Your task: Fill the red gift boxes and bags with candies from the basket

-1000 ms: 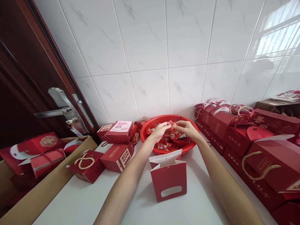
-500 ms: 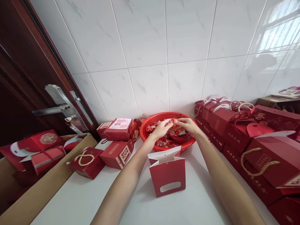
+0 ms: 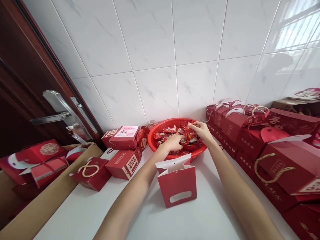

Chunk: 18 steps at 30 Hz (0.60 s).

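A red plastic basket full of red-wrapped candies stands against the wall. My left hand is down in it, fingers curled among the candies, and what lies between them is hidden. At the basket's right side, my right hand pinches a red-wrapped candy between thumb and fingers, just above the pile. Between my forearms a red paper gift box stands upright with its top open, in front of the basket.
Folded red gift boxes with rope handles are stacked along the right. More red boxes sit to the left, beside a cardboard carton holding others. Behind are a white tiled wall and a dark door with a metal handle.
My hands were together over the candies and have parted. The left has dropped lower into the pile; the right has stayed near the basket's right side with a candy.
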Each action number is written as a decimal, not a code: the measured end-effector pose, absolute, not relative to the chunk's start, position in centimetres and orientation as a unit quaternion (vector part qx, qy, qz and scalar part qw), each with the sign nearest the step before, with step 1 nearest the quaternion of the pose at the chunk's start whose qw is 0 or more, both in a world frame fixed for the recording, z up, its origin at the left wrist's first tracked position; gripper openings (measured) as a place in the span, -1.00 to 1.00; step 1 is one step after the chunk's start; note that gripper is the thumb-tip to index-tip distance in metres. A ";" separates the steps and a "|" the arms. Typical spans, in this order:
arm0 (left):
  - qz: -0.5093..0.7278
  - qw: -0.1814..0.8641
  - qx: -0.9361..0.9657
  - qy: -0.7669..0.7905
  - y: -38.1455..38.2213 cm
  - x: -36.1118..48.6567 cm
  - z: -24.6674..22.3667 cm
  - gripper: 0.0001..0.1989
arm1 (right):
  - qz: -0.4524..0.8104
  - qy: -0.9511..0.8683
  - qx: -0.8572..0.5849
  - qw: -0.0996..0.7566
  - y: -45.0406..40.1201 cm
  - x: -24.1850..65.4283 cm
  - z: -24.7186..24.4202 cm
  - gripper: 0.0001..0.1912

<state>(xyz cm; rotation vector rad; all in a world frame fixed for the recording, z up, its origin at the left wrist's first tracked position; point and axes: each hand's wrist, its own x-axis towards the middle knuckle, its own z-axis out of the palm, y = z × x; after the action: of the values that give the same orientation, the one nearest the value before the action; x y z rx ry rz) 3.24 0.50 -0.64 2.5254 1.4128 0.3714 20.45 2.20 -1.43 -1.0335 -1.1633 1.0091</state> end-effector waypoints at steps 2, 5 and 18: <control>0.096 0.113 0.862 0.484 0.4 3.3 -0.5 -0.72 | 0.434 -0.512 -0.446 0.591 2.2 20.5 -1.4 -0.61; 0.146 0.126 0.837 0.512 0.2 3.2 -0.3 -0.89 | 0.432 -0.530 -0.441 0.581 2.2 20.5 -1.4 -0.57; 0.424 0.188 0.725 0.509 0.2 3.5 0.2 -0.68 | 0.401 -0.595 -0.451 0.531 1.3 20.6 -1.0 -0.50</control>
<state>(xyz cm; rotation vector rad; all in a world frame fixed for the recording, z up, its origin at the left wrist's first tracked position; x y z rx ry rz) 3.54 0.19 0.23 2.0409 1.4311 1.1941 20.63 1.28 -0.96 -1.0757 -1.4194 0.9581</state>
